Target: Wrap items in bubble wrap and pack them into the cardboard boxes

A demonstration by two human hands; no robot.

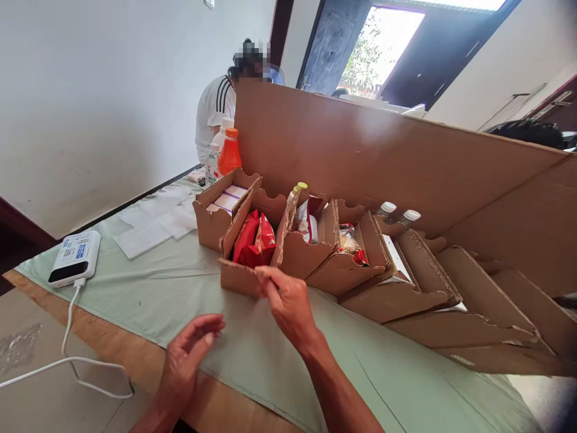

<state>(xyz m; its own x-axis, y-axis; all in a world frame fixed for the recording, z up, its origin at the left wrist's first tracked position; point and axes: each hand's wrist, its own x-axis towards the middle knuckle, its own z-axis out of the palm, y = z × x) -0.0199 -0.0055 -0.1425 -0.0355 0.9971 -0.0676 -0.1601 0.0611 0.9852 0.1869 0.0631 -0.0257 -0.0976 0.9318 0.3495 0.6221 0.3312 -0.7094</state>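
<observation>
My right hand (288, 300) pinches the front edge of a cardboard box (238, 278) that holds red shiny packets (255, 240). Thumb and fingers close over the rim near its right corner. My left hand (187, 355) hovers over the table's near side, fingers apart and curved, with nothing in it. Left of the gripped box stands another cardboard box (211, 231) with pale cartons (228, 199) inside. To its right is a box (311, 258) with a white and red packet (307, 224), then one (360, 276) with clear-wrapped food (349, 239).
More cardboard boxes (415, 310) lean in a row to the right. A tall cardboard panel (360, 144) rises behind them. An orange bottle (230, 153), white sheets (157, 219) and a power bank (76, 255) with a white cable lie leftward. A person (214, 114) is beyond.
</observation>
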